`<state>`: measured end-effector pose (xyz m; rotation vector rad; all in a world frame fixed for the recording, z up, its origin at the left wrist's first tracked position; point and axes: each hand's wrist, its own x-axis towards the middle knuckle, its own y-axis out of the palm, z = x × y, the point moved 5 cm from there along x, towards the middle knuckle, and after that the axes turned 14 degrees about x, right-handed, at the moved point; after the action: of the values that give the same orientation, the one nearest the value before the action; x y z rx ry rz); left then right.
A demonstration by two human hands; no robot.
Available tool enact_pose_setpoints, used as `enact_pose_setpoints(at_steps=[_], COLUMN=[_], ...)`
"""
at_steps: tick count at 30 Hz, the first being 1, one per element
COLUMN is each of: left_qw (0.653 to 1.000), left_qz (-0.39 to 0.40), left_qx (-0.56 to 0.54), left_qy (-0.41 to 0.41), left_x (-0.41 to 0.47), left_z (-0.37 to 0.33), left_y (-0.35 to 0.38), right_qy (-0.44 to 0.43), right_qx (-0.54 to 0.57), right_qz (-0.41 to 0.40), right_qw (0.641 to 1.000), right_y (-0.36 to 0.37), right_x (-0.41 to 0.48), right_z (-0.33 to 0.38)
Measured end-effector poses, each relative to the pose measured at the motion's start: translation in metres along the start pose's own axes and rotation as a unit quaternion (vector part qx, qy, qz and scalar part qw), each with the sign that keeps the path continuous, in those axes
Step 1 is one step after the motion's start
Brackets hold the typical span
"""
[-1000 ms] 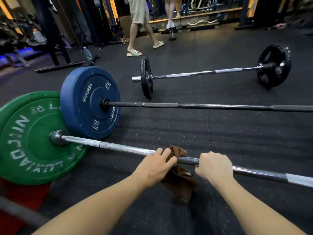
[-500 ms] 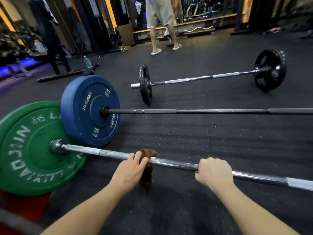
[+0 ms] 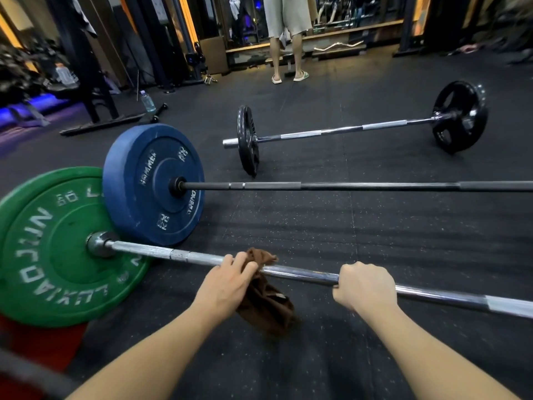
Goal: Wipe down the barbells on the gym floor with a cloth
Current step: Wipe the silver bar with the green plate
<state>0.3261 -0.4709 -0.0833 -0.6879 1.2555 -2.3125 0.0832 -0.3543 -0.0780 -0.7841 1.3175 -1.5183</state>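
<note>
Three barbells lie on the black rubber floor. The nearest has a chrome bar [image 3: 302, 274] and a green plate [image 3: 49, 255] at its left end. My left hand [image 3: 227, 284] holds a brown cloth [image 3: 265, 301] wrapped over this bar, and the cloth hangs down below it. To the right, my right hand [image 3: 364, 287] grips the same bar bare. Behind it lies a black bar [image 3: 360, 186] with a blue plate [image 3: 153, 183]. Farthest away is a silver barbell [image 3: 346, 129] with black plates.
A person in sandals [image 3: 288, 39] stands at the back by a mirrored wall. A water bottle [image 3: 147, 101] and a rack base [image 3: 101, 125] are at the back left. A red plate edge [image 3: 37, 342] shows at the lower left.
My left hand with the cloth slid left along the chrome bar, then back a little to the right. My right hand kept its grip. The person at the back walked right.
</note>
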Motion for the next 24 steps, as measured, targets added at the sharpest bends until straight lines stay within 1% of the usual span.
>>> enact_pose_setpoints(at_steps=[5, 8, 11, 16, 18, 21, 24], left_qw=[0.998, 0.997, 0.997, 1.000, 1.000, 1.000, 0.999], left_qz=[0.026, 0.029, 0.018, 0.004, -0.001, -0.008, 0.025], left_qx=[0.032, 0.031, 0.000, -0.008, -0.004, 0.014, 0.022], left_qy=[-0.049, -0.067, -0.079, -0.024, -0.005, 0.019, -0.004], left_x=[-0.016, -0.018, -0.016, 0.002, 0.006, 0.002, -0.008], left_z=[0.036, 0.038, 0.029, -0.016, -0.022, -0.004, 0.025], left_y=[0.008, 0.011, 0.013, -0.002, -0.007, -0.004, 0.012], right_qy=[-0.004, -0.004, -0.001, 0.002, 0.008, 0.010, 0.010], right_qx=[-0.005, -0.004, -0.007, -0.013, -0.014, -0.012, -0.010], right_qz=[-0.003, -0.005, -0.005, -0.004, -0.004, -0.002, -0.001], right_qw=[1.000, 1.000, 1.000, 1.000, 1.000, 1.000, 1.000], right_y=[-0.001, -0.001, -0.001, 0.000, 0.000, 0.001, 0.002], right_x=[-0.002, -0.002, -0.001, 0.001, 0.001, 0.001, 0.000], right_z=[0.001, 0.000, 0.000, 0.000, -0.001, -0.001, -0.002])
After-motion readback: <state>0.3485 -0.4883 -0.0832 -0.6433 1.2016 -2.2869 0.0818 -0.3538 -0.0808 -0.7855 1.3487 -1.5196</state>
